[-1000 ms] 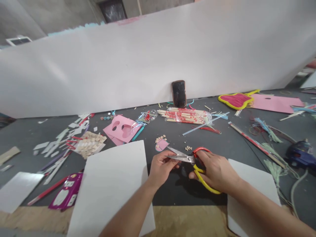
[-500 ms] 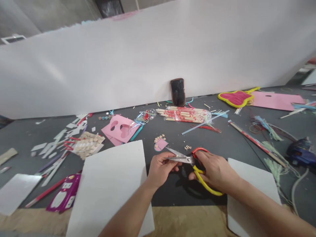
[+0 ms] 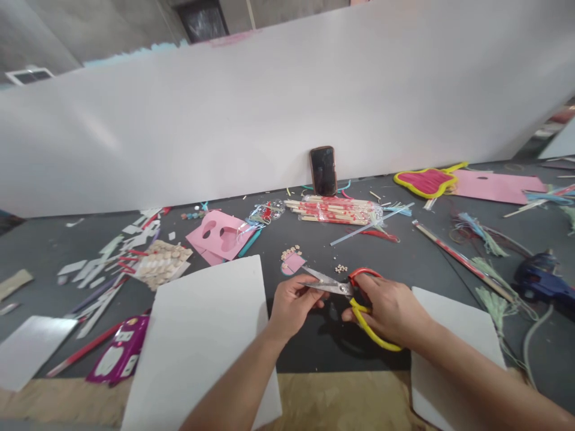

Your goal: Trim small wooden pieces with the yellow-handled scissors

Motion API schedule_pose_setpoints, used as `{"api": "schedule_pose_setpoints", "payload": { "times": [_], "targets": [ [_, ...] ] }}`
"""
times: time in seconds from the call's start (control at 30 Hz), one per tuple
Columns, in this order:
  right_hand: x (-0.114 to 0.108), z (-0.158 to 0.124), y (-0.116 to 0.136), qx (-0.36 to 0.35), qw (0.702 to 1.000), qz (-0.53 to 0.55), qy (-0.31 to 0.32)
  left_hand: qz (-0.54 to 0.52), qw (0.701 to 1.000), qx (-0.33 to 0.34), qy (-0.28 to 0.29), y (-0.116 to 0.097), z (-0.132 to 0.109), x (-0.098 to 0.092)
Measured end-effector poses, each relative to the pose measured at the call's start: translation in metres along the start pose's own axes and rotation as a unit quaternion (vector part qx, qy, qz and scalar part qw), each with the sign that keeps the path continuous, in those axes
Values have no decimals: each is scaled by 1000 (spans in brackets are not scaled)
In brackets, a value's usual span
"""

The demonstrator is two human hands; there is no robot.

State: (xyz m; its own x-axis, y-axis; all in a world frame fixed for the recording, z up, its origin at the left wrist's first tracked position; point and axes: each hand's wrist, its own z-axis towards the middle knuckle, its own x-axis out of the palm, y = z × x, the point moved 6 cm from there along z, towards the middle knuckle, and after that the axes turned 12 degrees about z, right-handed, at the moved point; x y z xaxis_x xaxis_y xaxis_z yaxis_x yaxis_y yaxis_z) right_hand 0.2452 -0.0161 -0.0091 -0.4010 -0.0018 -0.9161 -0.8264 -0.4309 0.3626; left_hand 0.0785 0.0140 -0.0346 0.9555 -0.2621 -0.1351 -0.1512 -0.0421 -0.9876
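My right hand (image 3: 390, 304) grips a pair of scissors (image 3: 344, 289) with one red and one yellow handle. The blades are parted and point left, over my left hand (image 3: 291, 306). The left thumb and fingers are pinched together beside the blades, and whatever is between them is too small and hidden to name. Just beyond the blade tips lies a small pink piece (image 3: 293, 263) with tiny pale bits along its edge. A little pile of similar bits (image 3: 341, 269) sits behind the scissors.
White boards (image 3: 206, 335) lie under both forearms. Pink cut-out card (image 3: 220, 236), wrapped sticks (image 3: 335, 209) and a leaning phone (image 3: 323, 170) are farther back. A blue glue gun (image 3: 545, 278) stands at right, paper scraps (image 3: 108, 257) at left. A white panel (image 3: 269, 108) closes the back.
The scissor blades look slightly closer together, and the yellow handle has come up a little. My left hand keeps nearly the same place. The view has shifted slightly.
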Motion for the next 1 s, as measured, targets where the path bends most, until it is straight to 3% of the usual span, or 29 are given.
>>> {"api": "schedule_pose_setpoints", "payload": {
  "times": [0.27, 0.6, 1.0],
  "targets": [
    [-3, 1, 5, 8, 999, 28, 28, 16, 1000, 0, 11, 0, -1, 1],
    [3, 1, -1, -11, 999, 38, 10, 34, 999, -3, 34, -3, -1, 4],
    [0, 1, 0, 0, 1000, 29, -7, 0, 1000, -3, 6, -1, -2, 1]
  ]
}}
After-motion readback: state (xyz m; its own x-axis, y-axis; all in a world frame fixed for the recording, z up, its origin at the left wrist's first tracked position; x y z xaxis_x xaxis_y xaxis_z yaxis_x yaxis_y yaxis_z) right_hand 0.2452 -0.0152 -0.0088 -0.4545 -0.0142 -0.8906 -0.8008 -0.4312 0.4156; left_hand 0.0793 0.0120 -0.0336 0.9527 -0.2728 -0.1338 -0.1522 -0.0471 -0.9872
